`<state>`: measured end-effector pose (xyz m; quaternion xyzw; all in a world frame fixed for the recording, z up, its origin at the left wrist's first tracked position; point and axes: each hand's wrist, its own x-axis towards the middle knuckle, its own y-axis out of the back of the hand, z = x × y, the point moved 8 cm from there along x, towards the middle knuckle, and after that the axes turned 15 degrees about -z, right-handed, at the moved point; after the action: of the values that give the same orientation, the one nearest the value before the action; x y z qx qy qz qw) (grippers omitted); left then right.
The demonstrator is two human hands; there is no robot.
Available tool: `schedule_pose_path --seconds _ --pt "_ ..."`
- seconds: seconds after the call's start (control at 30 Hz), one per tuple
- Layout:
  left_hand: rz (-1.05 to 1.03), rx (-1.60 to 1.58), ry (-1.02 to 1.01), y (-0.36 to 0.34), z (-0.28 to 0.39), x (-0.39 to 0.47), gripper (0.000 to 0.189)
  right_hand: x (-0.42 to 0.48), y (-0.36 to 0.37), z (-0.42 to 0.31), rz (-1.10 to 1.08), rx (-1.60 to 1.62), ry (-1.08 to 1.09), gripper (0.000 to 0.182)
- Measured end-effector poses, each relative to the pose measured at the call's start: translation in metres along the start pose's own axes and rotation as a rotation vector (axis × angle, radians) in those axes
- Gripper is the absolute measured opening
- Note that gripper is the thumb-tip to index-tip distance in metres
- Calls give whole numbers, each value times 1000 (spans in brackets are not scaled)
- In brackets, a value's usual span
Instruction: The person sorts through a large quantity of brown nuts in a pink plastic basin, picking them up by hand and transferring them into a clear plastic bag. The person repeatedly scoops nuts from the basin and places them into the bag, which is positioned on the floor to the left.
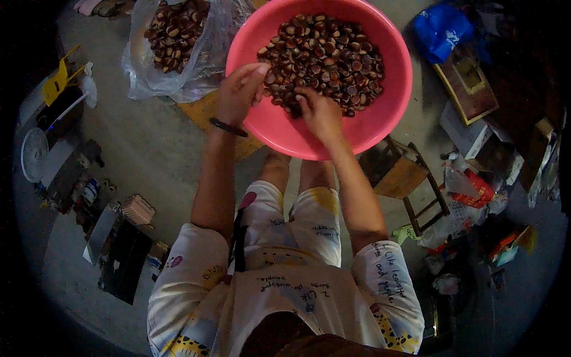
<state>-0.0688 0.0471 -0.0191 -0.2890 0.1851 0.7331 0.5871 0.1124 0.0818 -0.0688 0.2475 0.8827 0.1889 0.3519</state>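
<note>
A pink plastic basin (395,107) in front of me holds a large heap of brown chestnuts (328,62). My left hand (241,93), with a dark band at the wrist, is over the basin's left rim. Its thumb and fingers are bent close together beside the heap, and whether a chestnut is between them cannot be made out. Palm down, my right hand (322,114) reaches over the near side of the basin. Its curled fingertips touch the chestnuts at the heap's near edge; what they hold is hidden.
Left of the basin, a clear plastic bag (138,73) stands open with more chestnuts (178,35) inside. Something flat and yellow-brown (200,109) lies under the basin. A wooden chair (403,176) is near my right arm. Bags and boxes line the right side, with a blue bag (441,33) farther back.
</note>
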Motion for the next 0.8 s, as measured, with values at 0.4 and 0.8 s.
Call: schedule_pose_path --seconds 0.4,0.8 --pt "-139 1526 143 -44 -26 21 20 27 -45 -22 -71 -596 -32 39" --pt "-204 1668 211 -51 -78 57 24 11 -33 -5 -199 -423 -61 29"
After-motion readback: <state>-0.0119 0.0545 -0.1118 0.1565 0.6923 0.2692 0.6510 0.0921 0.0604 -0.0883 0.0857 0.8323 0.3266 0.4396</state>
